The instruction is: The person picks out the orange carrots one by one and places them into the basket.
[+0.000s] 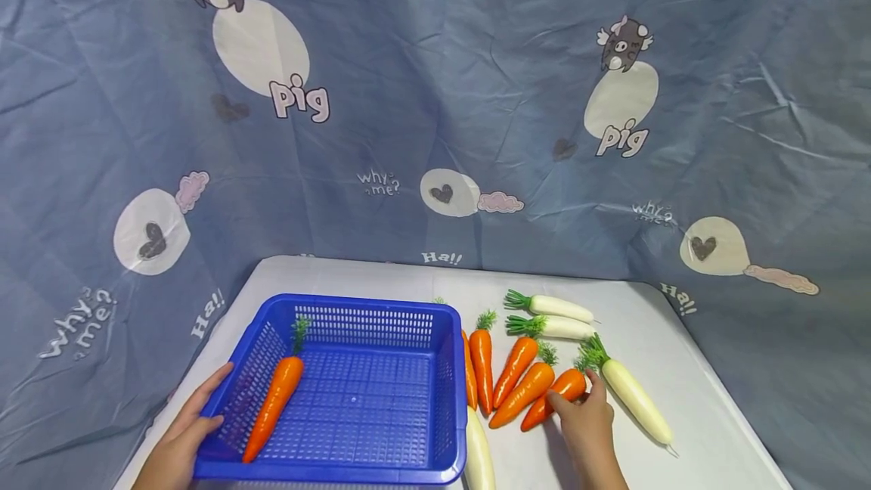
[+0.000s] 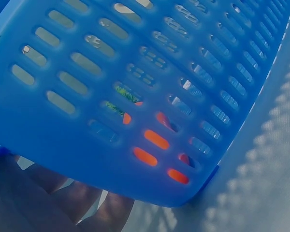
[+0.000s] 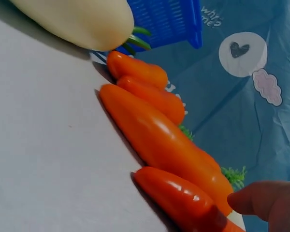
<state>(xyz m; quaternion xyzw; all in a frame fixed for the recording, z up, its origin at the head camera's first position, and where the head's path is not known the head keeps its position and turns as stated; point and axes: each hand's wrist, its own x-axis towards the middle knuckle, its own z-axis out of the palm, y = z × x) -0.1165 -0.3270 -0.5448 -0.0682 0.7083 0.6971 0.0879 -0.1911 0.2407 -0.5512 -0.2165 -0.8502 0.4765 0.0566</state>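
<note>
A blue plastic basket (image 1: 354, 476) with slotted walls stands on the left of the table, and one orange carrot (image 1: 274, 407) leans inside it. My left hand (image 1: 178, 441) holds the basket's left side; in the left wrist view its fingers (image 2: 111, 212) pass behind the basket's edge. At the right, my right hand (image 1: 588, 422) has thumb and forefinger around the leafy end of the nearest carrot (image 1: 537, 414), which lies on the table. The right wrist view shows the thumb (image 3: 261, 198) beside this carrot (image 3: 176, 195); the other fingers are hidden there.
Several more carrots (image 1: 515, 370) lie between the basket and my right hand. White radishes lie behind them (image 1: 561, 307), right of my hand (image 1: 636, 399) and against the basket's right side (image 1: 478, 452). A blue printed cloth (image 1: 408, 97) hangs around the white table (image 1: 680, 324).
</note>
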